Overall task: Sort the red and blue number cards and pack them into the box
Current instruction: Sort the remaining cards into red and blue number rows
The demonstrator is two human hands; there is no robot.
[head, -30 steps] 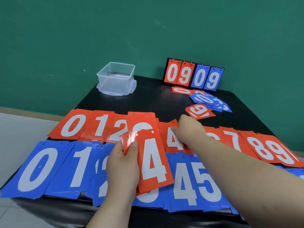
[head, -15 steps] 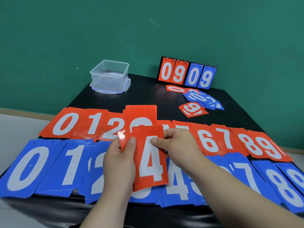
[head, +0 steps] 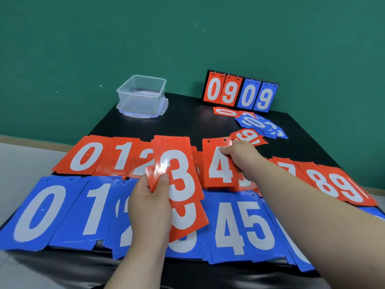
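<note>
Nearest, a row of blue cards (head: 239, 224) lies along the front edge of the black table (head: 187, 122), and above it the left hand (head: 149, 207) grips a small fan of red cards (head: 179, 174), a 3 on top, thumb pressed on its face. Just beyond, the right hand (head: 239, 155) curls its fingers on the upper corner of the red 4 card (head: 217, 170) in the red row (head: 87, 156). The clear box (head: 141, 94) stands at the far left, a scoreboard (head: 239, 90) far right.
</note>
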